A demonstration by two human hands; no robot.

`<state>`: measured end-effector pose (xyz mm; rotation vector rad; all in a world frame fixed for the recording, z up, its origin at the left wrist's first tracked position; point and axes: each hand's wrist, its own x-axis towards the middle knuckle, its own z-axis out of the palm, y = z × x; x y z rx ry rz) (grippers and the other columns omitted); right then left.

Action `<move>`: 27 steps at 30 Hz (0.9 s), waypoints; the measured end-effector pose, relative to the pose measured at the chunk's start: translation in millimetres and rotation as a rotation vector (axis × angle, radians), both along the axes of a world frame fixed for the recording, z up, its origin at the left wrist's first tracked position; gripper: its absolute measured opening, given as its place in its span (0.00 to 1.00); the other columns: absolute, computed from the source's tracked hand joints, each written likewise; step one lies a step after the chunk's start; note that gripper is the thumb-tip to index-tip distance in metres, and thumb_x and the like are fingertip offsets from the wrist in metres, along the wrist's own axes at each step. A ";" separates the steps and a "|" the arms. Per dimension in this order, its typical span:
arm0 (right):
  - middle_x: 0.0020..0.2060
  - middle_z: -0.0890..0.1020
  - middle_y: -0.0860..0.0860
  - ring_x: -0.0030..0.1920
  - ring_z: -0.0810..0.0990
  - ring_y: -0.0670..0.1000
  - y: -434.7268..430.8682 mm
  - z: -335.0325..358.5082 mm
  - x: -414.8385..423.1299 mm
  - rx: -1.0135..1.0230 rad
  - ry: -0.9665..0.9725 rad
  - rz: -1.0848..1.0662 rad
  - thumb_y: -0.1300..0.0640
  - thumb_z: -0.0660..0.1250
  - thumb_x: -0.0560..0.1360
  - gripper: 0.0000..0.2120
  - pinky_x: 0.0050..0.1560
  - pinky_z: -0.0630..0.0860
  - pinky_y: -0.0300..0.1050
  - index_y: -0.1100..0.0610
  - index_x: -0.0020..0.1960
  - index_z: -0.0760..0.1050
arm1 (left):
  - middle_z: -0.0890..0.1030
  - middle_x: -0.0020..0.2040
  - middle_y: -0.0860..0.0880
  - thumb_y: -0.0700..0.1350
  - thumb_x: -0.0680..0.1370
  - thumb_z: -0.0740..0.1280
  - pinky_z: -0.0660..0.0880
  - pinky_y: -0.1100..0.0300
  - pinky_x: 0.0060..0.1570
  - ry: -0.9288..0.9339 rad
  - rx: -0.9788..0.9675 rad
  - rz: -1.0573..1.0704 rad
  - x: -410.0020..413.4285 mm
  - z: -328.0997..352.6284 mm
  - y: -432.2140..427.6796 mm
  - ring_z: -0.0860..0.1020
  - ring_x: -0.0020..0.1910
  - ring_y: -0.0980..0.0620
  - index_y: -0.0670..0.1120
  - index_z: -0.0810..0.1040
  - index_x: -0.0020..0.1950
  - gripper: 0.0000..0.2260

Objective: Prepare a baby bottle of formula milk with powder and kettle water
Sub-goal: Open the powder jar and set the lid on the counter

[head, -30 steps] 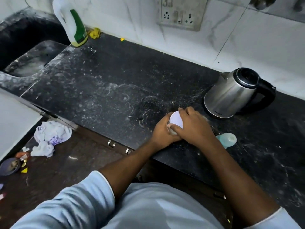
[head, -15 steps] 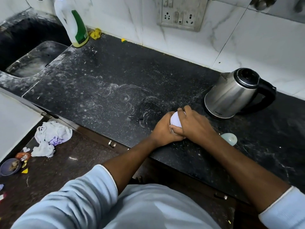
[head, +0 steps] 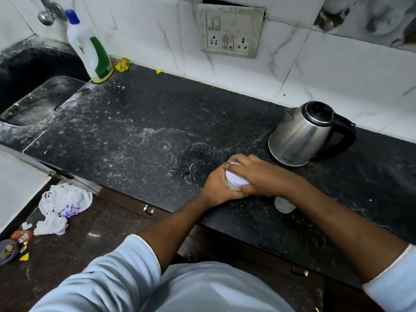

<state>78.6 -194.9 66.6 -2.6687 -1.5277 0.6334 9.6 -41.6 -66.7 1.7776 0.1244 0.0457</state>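
White lid (head: 236,179) clasped by right hand (head: 263,174); left hand (head: 215,185) grips the jar (head: 231,188) beneath it

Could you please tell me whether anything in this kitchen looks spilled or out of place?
Yes. White powder is scattered and smeared in rings across the black countertop. The wall socket plate sits slightly crooked with a dark gap above it. A crumpled bag and wrappers litter the floor.
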 end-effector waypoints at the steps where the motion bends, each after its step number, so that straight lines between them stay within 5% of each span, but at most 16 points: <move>1: 0.79 0.57 0.46 0.72 0.65 0.56 -1.1 4.3 1.3 -0.009 0.081 -0.018 0.54 0.72 0.77 0.38 0.66 0.74 0.57 0.40 0.80 0.58 | 0.87 0.62 0.52 0.46 0.64 0.89 0.82 0.53 0.63 -0.003 -0.003 -0.012 -0.2 1.3 0.1 0.85 0.63 0.56 0.50 0.79 0.70 0.37; 4: 0.83 0.52 0.46 0.77 0.63 0.60 2.6 9.1 -2.8 -0.038 0.195 -0.172 0.47 0.74 0.74 0.48 0.70 0.72 0.60 0.31 0.81 0.45 | 0.86 0.64 0.58 0.50 0.64 0.87 0.79 0.61 0.64 -0.022 -0.008 -0.038 -3.3 5.9 1.2 0.83 0.66 0.61 0.51 0.77 0.73 0.39; 7: 0.78 0.63 0.57 0.70 0.74 0.65 13.8 4.4 -13.0 -0.091 -0.010 -0.314 0.32 0.68 0.75 0.47 0.62 0.74 0.57 0.42 0.84 0.46 | 0.84 0.65 0.59 0.48 0.65 0.86 0.77 0.66 0.64 -0.003 0.006 -0.043 -5.9 7.6 2.5 0.81 0.67 0.63 0.50 0.74 0.77 0.42; 9: 0.72 0.69 0.58 0.66 0.77 0.64 19.4 2.6 -16.1 -0.121 -0.127 -0.296 0.36 0.68 0.77 0.41 0.57 0.76 0.55 0.49 0.82 0.55 | 0.86 0.61 0.58 0.45 0.64 0.87 0.78 0.64 0.61 0.034 0.024 -0.039 -5.3 5.9 2.3 0.83 0.63 0.61 0.54 0.77 0.72 0.38; 13: 0.77 0.61 0.51 0.70 0.68 0.59 15.4 3.1 -13.8 -0.081 -0.009 -0.194 0.55 0.73 0.75 0.37 0.51 0.70 0.49 0.42 0.78 0.61 | 0.87 0.57 0.60 0.40 0.65 0.88 0.79 0.68 0.55 0.040 0.075 -0.037 -3.7 1.5 3.8 0.84 0.59 0.64 0.54 0.78 0.69 0.36; 15: 0.80 0.57 0.50 0.72 0.66 0.59 15.1 3.9 -15.4 -0.093 0.027 -0.223 0.53 0.73 0.75 0.40 0.52 0.68 0.49 0.40 0.80 0.57 | 0.86 0.63 0.55 0.40 0.67 0.88 0.81 0.61 0.61 0.022 0.073 -0.052 -3.9 0.4 4.3 0.84 0.63 0.60 0.50 0.77 0.73 0.37; 17: 0.74 0.64 0.51 0.69 0.70 0.58 15.2 5.7 -15.9 -0.064 0.003 -0.243 0.52 0.73 0.74 0.39 0.52 0.70 0.48 0.41 0.80 0.58 | 0.86 0.63 0.54 0.43 0.66 0.89 0.82 0.52 0.64 0.036 0.058 -0.050 -3.7 2.6 3.3 0.84 0.63 0.58 0.53 0.76 0.72 0.38; 21: 0.69 0.70 0.47 0.65 0.73 0.52 2.1 16.1 -6.4 0.195 0.119 -0.302 0.53 0.74 0.73 0.35 0.60 0.75 0.50 0.40 0.77 0.65 | 0.85 0.66 0.54 0.47 0.64 0.90 0.80 0.51 0.67 0.057 0.038 -0.050 -3.8 7.9 1.4 0.83 0.66 0.56 0.53 0.74 0.74 0.42; 24: 0.68 0.72 0.38 0.66 0.74 0.45 -14.1 19.0 -2.2 0.458 0.242 -0.411 0.47 0.77 0.73 0.34 0.61 0.72 0.44 0.39 0.75 0.67 | 0.83 0.65 0.57 0.53 0.61 0.90 0.78 0.61 0.63 0.097 0.051 -0.083 -6.7 14.7 3.7 0.82 0.64 0.62 0.59 0.72 0.72 0.44; 27: 0.57 0.78 0.35 0.57 0.79 0.41 -26.8 16.7 -5.0 0.704 0.515 -0.580 0.50 0.81 0.71 0.34 0.60 0.78 0.44 0.38 0.72 0.71 | 0.77 0.75 0.57 0.46 0.62 0.91 0.72 0.65 0.72 0.144 0.006 -0.145 -11.4 21.3 7.2 0.76 0.73 0.64 0.55 0.60 0.84 0.58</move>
